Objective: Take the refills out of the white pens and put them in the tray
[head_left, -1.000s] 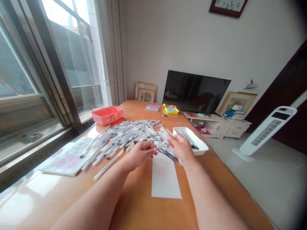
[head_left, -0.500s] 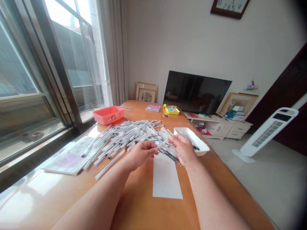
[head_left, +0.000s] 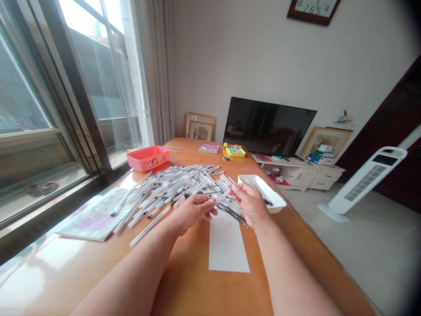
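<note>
Pen tube (head_left: 223, 197) is pinched by left hand (head_left: 194, 211) and right hand (head_left: 251, 204) at twelve o'clock over the worktop (head_left: 184, 274); if grip is loosened, it could be lost in the pile (head_left: 179, 186) at eleven o'clock.

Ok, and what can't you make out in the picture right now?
All in the head view:
Held tube: its ends, hidden by the left hand and right hand.
Tray: near left part, behind the right hand.
Clock: top, cut off by the upper edge.
Booklet: writing, too small and blurred.
</note>
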The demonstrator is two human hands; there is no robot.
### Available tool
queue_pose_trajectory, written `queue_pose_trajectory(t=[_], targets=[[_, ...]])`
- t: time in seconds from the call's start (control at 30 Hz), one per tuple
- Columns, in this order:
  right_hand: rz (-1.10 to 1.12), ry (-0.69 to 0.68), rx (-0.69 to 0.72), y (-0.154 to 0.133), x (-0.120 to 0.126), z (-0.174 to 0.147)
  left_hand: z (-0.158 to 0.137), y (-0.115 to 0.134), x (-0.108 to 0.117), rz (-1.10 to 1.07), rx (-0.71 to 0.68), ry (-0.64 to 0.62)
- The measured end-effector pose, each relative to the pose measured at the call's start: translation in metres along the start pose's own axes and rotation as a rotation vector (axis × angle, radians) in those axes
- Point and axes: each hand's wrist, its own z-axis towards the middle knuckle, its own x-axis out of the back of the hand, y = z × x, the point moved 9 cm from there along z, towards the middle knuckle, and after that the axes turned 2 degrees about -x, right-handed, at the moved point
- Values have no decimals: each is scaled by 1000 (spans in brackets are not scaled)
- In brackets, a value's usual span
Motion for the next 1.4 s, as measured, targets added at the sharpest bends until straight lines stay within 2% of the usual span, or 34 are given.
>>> queue_pose_trajectory(t=[0.2, 0.33, 0.67, 0.8, 0.9, 0.97, 1.03, 1.1, 1.23, 1.3, 1.4], targets=[[42, 34, -23, 1, 0, -1, 1, -5, -2, 21, 9, -19], [27, 50, -38, 6, 1, 0, 4, -3, 2, 50, -38, 38], [-40, 130, -28, 14, 8, 3, 3, 12, 3, 375, -223, 159], [48, 98, -45, 13, 3, 1, 5, 9, 3, 283, -202, 121], [111, 6, -80, 14, -10, -2, 5, 10, 3, 207, -186, 107], [90, -57, -99, 16, -17, -4, 4, 12, 2, 176, -176, 90], [52, -60, -88, 17, -17, -3, 4, 13, 4, 160, -167, 95], [31, 15, -45, 15, -7, 0, 5, 13, 15, 142, -167, 184], [55, 220, 23, 9, 22, 5, 6, -2, 60, 153, -157, 514], [70, 280, 21, 7, 31, 5, 8, -8, 72, 265, -171, 581], [80, 313, 9, 4, 36, 4, 12, -9, 69, 554, -216, 548]])
